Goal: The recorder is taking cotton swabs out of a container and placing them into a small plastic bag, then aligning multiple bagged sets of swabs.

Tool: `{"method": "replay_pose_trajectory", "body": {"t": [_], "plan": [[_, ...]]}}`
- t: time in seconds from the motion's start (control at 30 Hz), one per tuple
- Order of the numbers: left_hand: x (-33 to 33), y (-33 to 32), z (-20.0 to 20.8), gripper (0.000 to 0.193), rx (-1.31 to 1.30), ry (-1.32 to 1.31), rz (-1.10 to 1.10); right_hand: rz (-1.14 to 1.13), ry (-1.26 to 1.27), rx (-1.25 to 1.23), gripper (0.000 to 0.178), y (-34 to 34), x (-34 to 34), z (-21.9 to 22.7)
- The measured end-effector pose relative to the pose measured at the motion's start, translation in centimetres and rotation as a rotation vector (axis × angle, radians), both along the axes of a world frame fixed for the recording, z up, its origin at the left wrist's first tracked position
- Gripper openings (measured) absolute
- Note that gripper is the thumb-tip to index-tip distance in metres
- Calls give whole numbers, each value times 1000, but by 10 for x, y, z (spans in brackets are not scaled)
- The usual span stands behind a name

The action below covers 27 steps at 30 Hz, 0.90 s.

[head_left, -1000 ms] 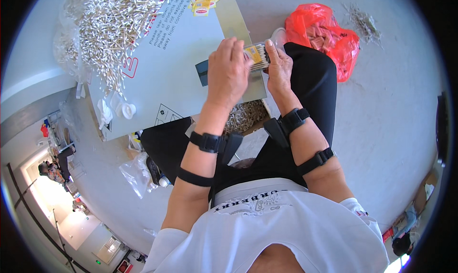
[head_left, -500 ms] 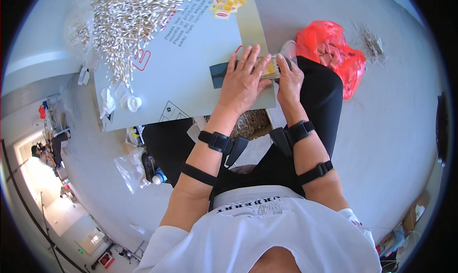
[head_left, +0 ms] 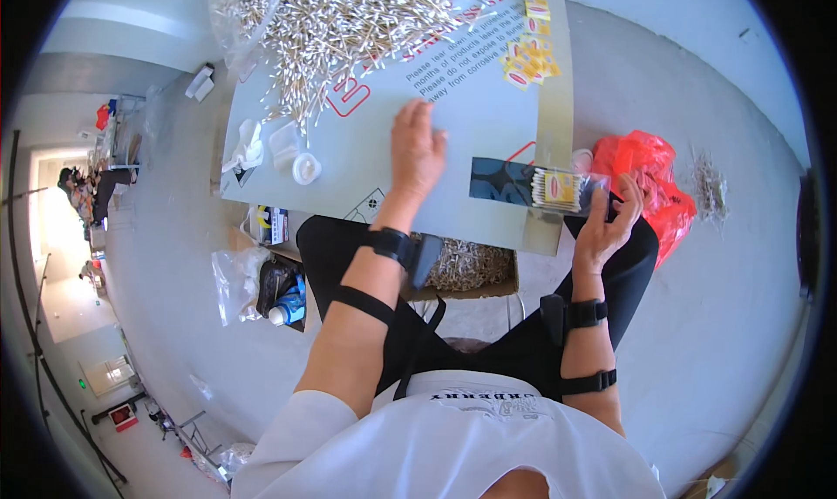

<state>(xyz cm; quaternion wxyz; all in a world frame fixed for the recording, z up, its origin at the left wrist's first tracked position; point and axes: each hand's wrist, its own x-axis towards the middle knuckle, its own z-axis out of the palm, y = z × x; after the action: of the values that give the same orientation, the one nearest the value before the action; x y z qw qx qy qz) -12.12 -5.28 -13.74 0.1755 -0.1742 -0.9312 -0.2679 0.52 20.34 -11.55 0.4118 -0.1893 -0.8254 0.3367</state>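
A clear plastic bag [head_left: 571,204] with a row of cotton swabs and a yellow card in it lies at the table's right edge, over a dark strip [head_left: 499,180]. My right hand [head_left: 610,227] is beside the bag's right end, its thumb at the loose plastic flap and its fingers apart from the thumb. Above the middle of the table is my left hand [head_left: 417,155], fingers lightly bent and nothing visible in it. Beyond it spreads a big heap of loose cotton swabs [head_left: 349,37]. Several small yellow cards [head_left: 530,63] lie at the far right.
A small round white container [head_left: 305,169] stands on the left of the table [head_left: 436,185]. Under its front edge is a box of swabs [head_left: 471,268]. A red plastic bag [head_left: 649,163] and scattered swabs [head_left: 711,185] lie right on the floor; a blue-and-white bottle [head_left: 288,309] is lower left.
My hands have parted: the left has lifted off the bag of swabs and moved left, while the right has shifted to the bag's right end. The view has shifted too.
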Motion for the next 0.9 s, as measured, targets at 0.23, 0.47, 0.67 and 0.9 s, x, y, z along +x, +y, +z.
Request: {"method": "replay_pose_trajectory", "body": {"t": [0.23, 0.47, 0.67, 0.9], "plan": [[-115, -31, 39, 56, -114, -83, -11, 728, -410, -346, 22, -39, -41, 35], [-143, -39, 37, 60, -205, -239, 224, 786, -356, -4, 44, -64, -180, 45], [-85, -41, 19, 58, -222, -194, 145, 706, -300, 273, 70, -97, -286, 18], [-110, -43, -3, 57, -262, -91, 179, 616, -337, 319, 34, -138, -320, 7]]}}
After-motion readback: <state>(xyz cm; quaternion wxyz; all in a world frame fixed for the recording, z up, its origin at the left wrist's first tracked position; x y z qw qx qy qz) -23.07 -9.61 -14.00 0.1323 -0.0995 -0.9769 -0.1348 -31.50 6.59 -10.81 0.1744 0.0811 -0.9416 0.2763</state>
